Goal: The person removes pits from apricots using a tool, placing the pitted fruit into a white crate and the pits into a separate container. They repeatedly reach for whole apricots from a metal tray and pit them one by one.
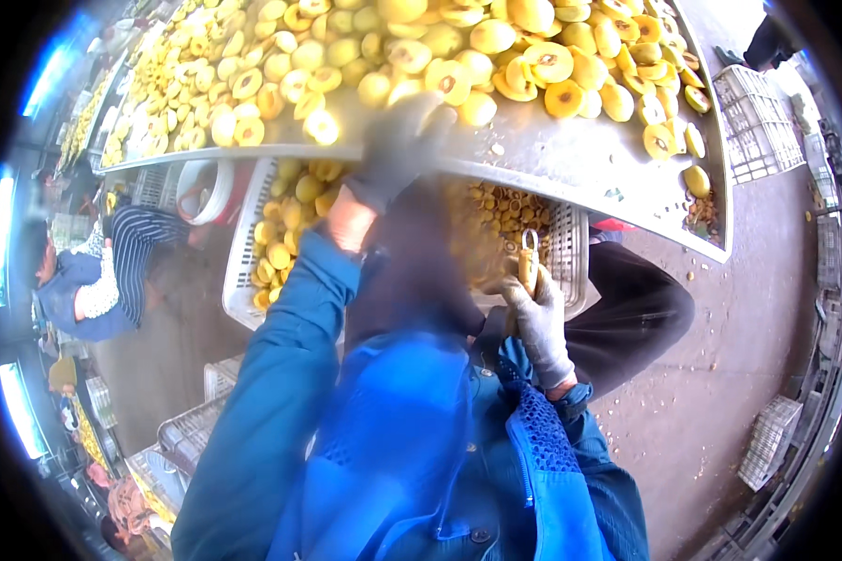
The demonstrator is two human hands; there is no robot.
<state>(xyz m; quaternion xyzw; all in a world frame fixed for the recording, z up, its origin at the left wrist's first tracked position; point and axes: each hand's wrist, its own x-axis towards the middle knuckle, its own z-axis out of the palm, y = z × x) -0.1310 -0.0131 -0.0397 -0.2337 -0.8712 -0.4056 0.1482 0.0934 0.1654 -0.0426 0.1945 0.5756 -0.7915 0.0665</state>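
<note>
Head-worn fisheye view, facing down toward the hands (541, 325), at close range

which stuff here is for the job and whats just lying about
Apparently in use:
looped tool in right hand
yellow fruit halves near blurred left hand
metal tray under the halves

Apparently lying about:
lower-right crate
upper-right crate

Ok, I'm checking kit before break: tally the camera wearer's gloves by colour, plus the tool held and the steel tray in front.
Dark glove: 1
Pale glove: 1
Tool: 1
Tray: 1
Total: 4

The fruit is too heaped to count, so it is left out.
</note>
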